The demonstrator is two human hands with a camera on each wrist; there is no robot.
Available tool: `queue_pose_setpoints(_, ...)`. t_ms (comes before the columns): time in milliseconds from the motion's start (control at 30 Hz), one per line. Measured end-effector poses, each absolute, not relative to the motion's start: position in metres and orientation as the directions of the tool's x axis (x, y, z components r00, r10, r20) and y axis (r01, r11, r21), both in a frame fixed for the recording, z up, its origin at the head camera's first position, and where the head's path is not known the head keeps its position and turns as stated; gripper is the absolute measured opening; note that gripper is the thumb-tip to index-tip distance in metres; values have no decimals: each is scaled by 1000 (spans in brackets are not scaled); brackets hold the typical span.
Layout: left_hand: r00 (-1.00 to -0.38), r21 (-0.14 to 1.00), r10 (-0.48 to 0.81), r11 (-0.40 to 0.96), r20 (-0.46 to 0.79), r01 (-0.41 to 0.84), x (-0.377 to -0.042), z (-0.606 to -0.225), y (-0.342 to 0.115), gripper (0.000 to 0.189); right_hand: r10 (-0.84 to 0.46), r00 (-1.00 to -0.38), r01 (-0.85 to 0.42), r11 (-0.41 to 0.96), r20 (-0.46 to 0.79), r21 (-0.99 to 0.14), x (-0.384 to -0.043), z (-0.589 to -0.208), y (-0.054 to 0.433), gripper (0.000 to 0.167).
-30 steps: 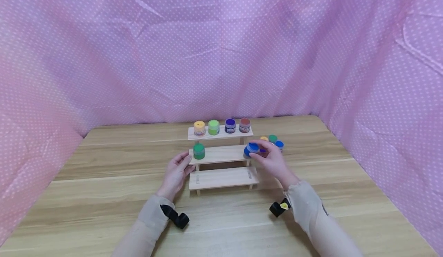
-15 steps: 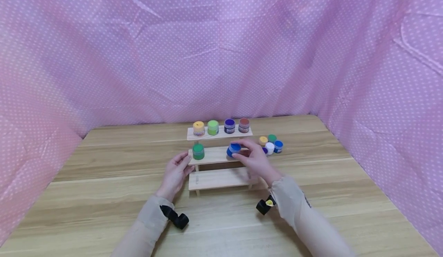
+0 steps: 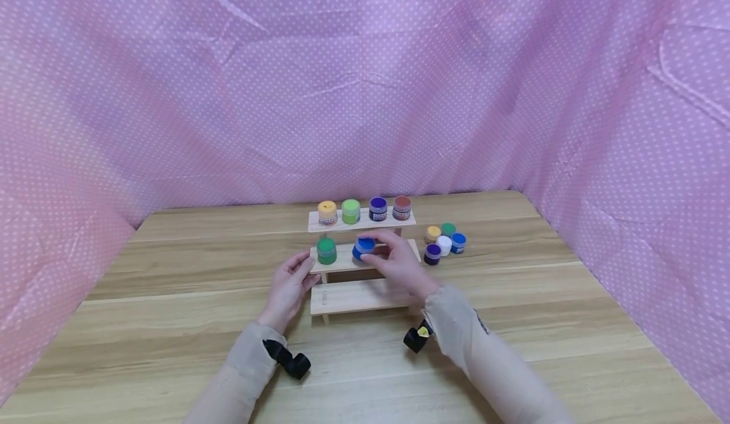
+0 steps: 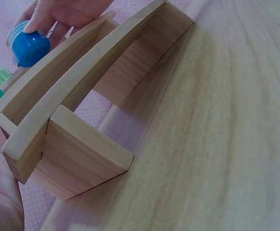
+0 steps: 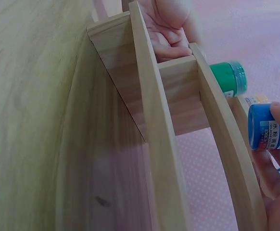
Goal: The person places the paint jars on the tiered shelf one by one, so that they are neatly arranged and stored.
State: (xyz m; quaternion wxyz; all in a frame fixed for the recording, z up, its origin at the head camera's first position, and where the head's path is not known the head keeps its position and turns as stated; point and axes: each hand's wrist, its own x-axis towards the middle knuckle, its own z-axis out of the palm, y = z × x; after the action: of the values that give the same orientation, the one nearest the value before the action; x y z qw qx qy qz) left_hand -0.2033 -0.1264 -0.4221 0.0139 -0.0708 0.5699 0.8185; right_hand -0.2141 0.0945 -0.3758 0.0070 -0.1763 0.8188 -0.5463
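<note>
A blue paint jar [image 3: 362, 249] is pinched between the thumb and fingers of my right hand [image 3: 401, 264], close over the middle step of a wooden tiered rack [image 3: 365, 296]. In the right wrist view the blue paint jar [image 5: 265, 126] shows a printed label and tilts over the step's edge. A green paint jar [image 3: 327, 251] stands to its left on the same step. My left hand [image 3: 288, 288] grips the left end of that step. In the left wrist view, the left thumb [image 4: 3, 156] lies along the wood.
On the top step stand a yellow-orange jar [image 3: 327, 213], a light green jar [image 3: 351, 212], a dark purple jar [image 3: 378, 209] and a brown jar [image 3: 402, 208]. Right of the rack, several more jars cluster on the table, among them a white jar [image 3: 443, 246]. Pink dotted cloth [image 3: 365, 94] hangs behind.
My right hand has carried the blue paint jar leftward along the middle step, toward the green jar. The jars right of the rack have come into fuller view. My left hand stays put.
</note>
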Motion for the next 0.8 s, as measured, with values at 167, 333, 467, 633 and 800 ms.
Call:
queue_pose_setpoints(167,-989,931,-54,-348,-135,-108,-204,-422,-127,19,-328,-915,-348,343,236,-872,-217,-375,84,36)
queue_pose_setpoints(333,-989,934,-50,-337,-142,-117,-205,-420,-126,27,-347,-896,-393,325,279,-860,-223,-375,77,38)
queue_pose_setpoints(467,-989,937,-52,-329,-141,-116,-205,-420,-126,30,-342,-893,-403,321,292,-857,-225,-377,75,38)
queue_pose_setpoints(633,-988,941,-62,-317,-145,-118,-204,-421,-127,31,-345,-893,-412,359,291,-838,-225,-378,73,38)
queue_pose_setpoints(800,-988,946,-62,-302,-140,-115,-204,-423,-127,37,-343,-895,-415,411,284,-812,-223,-378,71,36)
